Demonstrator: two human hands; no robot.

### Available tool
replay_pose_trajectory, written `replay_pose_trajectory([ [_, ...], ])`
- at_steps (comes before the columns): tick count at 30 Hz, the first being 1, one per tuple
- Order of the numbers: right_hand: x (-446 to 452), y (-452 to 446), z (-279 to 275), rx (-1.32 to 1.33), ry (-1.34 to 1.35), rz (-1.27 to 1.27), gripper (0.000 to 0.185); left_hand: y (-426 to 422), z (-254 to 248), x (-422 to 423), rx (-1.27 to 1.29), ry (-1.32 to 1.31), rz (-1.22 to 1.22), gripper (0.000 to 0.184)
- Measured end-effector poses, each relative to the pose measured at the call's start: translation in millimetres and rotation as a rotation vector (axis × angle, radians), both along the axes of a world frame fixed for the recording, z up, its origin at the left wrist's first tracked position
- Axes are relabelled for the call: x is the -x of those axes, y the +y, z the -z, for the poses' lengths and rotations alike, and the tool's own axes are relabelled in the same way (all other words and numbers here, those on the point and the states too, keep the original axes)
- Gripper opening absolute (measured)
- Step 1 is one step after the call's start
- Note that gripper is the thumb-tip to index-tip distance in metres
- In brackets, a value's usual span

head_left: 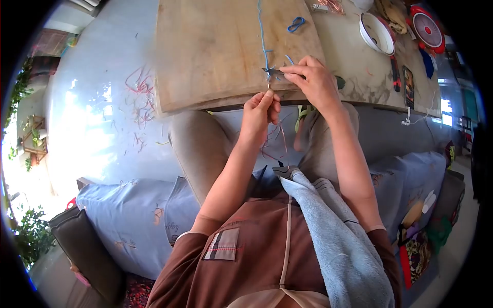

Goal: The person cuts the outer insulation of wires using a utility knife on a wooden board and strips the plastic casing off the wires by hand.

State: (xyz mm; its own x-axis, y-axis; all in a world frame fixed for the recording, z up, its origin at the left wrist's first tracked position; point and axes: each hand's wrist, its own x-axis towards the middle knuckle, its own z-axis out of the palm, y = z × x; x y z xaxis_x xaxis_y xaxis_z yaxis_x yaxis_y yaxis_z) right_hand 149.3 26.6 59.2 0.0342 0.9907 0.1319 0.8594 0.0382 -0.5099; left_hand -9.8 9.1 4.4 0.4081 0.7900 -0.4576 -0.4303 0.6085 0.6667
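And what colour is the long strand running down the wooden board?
The long strand is blue; the head view, the only one, shows it.

Your left hand [262, 112] pinches the lower end of a wire [261, 32] between thumb and finger, just below the edge of a wooden board [210, 49]. The wire runs up the board, blue along most of its length. Your right hand [317, 84] grips a dark tool, perhaps a blade [277, 72], lying across the wire just above your left fingertips. A small blue loop [296, 24] lies farther up the board. Right of it sit a white bowl [376, 34] and a phone [408, 86]. A light blue towel [334, 241] hangs over your lap; scraps [141, 88] litter the floor on your left.
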Motion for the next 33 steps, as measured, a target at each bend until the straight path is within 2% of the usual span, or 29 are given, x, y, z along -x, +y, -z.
replay_pose_trajectory([
  [4,-1.7,-13.1,7.7,-0.191,-0.162,-0.073,0.019,-0.6,-1.2,-0.8,-0.004,0.0,-0.013,0.022],
  [10,5.3,-17.8,18.0,-0.322,-0.225,-0.074,0.022,-1.2,1.7,-2.9,-0.034,0.004,-0.008,0.022],
  [13,7.1,-12.6,21.7,-0.374,-0.263,-0.068,0.03,-2.5,-1.3,-3.3,-0.058,0.033,-0.001,0.022],
  [16,8.2,-12.9,29.5,-0.404,-0.261,-0.047,0.022,-3.7,-0.3,-3.9,-0.068,0.052,-0.009,0.022],
  [24,17.0,-13.6,38.7,-0.424,-0.219,0.041,0.021,-5.9,-3.3,-6.8,-0.155,0.156,-0.001,0.023],
  [33,24.5,2.9,41.4,-0.454,-0.204,0.053,0.025,-4.9,2.7,-7.0,-0.125,0.068,-0.03,0.022],
])
